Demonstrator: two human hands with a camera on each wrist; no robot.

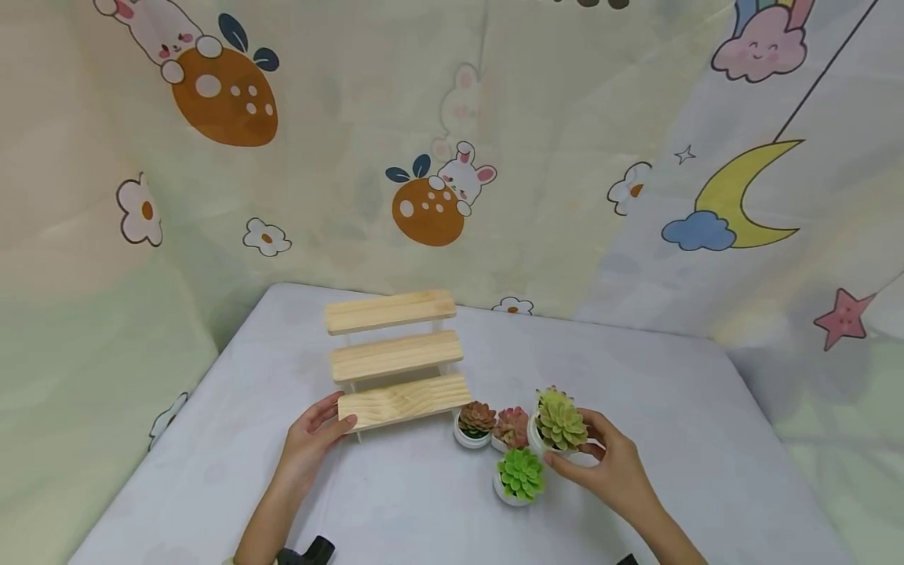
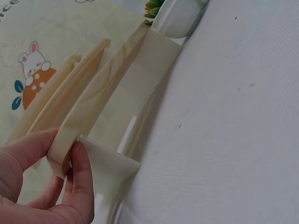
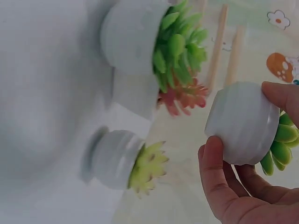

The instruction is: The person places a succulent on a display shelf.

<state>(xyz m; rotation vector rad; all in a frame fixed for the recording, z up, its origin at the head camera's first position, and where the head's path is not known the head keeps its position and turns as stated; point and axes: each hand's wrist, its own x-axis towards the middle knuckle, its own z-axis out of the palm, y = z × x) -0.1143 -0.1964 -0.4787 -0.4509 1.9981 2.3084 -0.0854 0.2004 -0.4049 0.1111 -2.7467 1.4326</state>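
At the left end of a three-tier wooden display stand (image 1: 402, 402), my left hand (image 1: 316, 433) pinches the lowest board between thumb and fingers. My right hand (image 1: 613, 469) holds a green potted succulent (image 1: 562, 424) by its white pot (image 3: 244, 125), raised off the table in the right wrist view. Close by stand a brown-red succulent (image 1: 477, 418), a pink succulent (image 1: 512, 428) and a bright green succulent (image 1: 521, 474), each in a white pot. A yellow-green succulent (image 3: 148, 167) sits on the table below the held one; in the head view it is mostly hidden behind it.
The stand and pots are on a table with a white cloth (image 1: 395, 510). Behind the table hangs a printed curtain (image 1: 339, 180) with rabbits, flowers and a moon. Black straps or devices (image 1: 308, 552) show near the wrists at the bottom edge.
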